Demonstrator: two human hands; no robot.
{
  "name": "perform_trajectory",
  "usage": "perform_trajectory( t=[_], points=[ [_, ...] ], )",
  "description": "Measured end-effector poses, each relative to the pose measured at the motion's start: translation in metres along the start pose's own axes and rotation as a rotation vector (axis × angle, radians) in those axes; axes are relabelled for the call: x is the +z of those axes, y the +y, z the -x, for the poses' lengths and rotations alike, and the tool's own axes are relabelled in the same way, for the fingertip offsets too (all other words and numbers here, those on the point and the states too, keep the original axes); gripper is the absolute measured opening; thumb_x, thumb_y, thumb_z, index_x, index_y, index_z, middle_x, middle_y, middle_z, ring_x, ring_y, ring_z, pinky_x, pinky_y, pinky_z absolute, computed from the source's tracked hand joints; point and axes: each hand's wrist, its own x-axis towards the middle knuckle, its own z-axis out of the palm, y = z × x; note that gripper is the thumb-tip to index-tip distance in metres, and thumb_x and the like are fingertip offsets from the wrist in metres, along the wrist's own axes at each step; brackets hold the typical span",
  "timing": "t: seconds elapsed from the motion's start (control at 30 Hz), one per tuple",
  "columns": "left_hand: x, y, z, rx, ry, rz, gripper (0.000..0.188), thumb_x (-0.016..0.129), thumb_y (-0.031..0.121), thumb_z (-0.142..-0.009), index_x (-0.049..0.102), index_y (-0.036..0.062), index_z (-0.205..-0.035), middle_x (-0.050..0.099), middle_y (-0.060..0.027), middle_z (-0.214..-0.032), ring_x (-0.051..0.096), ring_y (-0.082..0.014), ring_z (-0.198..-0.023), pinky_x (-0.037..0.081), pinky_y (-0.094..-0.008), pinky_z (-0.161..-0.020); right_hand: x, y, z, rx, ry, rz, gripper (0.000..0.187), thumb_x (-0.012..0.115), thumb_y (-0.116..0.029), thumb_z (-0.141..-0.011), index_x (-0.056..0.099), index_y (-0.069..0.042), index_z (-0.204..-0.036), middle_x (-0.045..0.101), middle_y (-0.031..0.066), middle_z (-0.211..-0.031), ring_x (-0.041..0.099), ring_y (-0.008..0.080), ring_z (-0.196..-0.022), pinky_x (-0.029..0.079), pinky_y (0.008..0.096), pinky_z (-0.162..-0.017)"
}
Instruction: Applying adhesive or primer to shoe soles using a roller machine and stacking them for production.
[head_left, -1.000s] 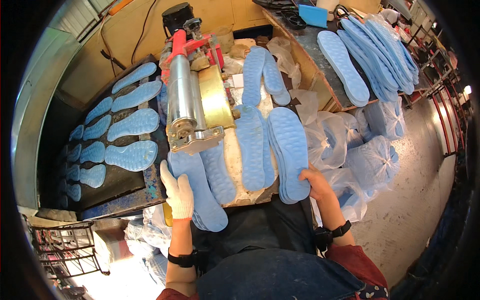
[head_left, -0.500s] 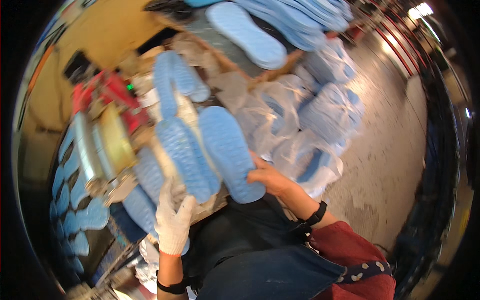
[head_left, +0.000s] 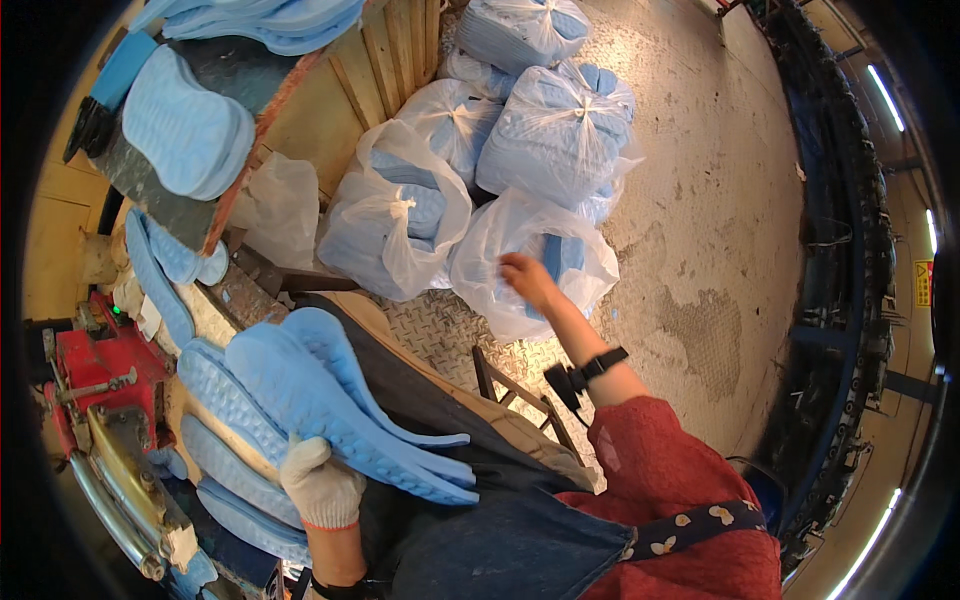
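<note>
- left hand [head_left: 322, 483], in a white knit glove with an orange cuff edge, grasps a fanned bunch of blue insoles [head_left: 300, 375]; thumb up against the near edge, other fingers mostly hidden
- bunch sits left of center, slanting from far left to near right, over the black cloth [head_left: 420, 375] on the lap; ends splay apart at the near right
- right hand [head_left: 525, 280], bare, reaches out to the far side, at the mouth of an open clear bag [head_left: 525, 315]; fingers look loosely curled, cannot tell if they pinch the plastic
- blue pieces [head_left: 562, 255] show inside that bag, just right of the right hand
- knotted-handle bag [head_left: 400, 225] stands just left of the open one, blue insoles inside
- more filled bags farther off, including a big tied bag [head_left: 555, 135]; all on the metal floor [head_left: 700, 250]
- loose insoles [head_left: 235, 470] lie on the work surface left of the left hand, partly under the held bunch
- red machine [head_left: 110, 370] with silver rollers [head_left: 115, 515] at the left
- dark table [head_left: 235, 65] at far left, carrying an insole stack [head_left: 185, 125] and a bigger pile [head_left: 265, 25] beyond it
- black strap [head_left: 590, 375] with a small box on the right wrist, red sleeve [head_left: 670, 480] behind it
- dark blue apron [head_left: 500, 545] at the near edge
</note>
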Motion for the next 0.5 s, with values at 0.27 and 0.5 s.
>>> perform_trajectory(
  t=[0.27, 0.5],
  points=[
    [-0.013, -0.002, -0.004, 0.012, 0.12, -0.018, 0.068, 0.058, 0.004, -0.068, 0.04, -0.0036, -0.133, 0.058, -0.0189, -0.121, 0.059, -0.0372, -0.107, 0.048, -0.0517, -0.094, -0.03, 0.162, -0.045, 0.27, 0.602, 0.696, 0.052, 0.065, -0.008, -0.074, 0.045, 0.001, -0.121, 0.044, 0.026, -0.127, 0.046, 0.0431, -0.111, 0.039, 0.0444, -0.097],
    [-0.006, -0.004, -0.016, -0.007, 0.104, -0.052, 0.067, 0.06, 0.005, -0.072, 0.038, -0.0041, -0.134, 0.056, -0.0171, -0.124, 0.058, -0.034, -0.11, 0.049, -0.0488, -0.093, -0.045, 0.167, -0.048, 0.245, 0.636, 0.746, 0.069, 0.071, -0.014, -0.068, 0.043, -0.002, -0.129, 0.049, 0.025, -0.123, 0.052, 0.0429, -0.11, 0.045, 0.0472, -0.092]
  ],
)
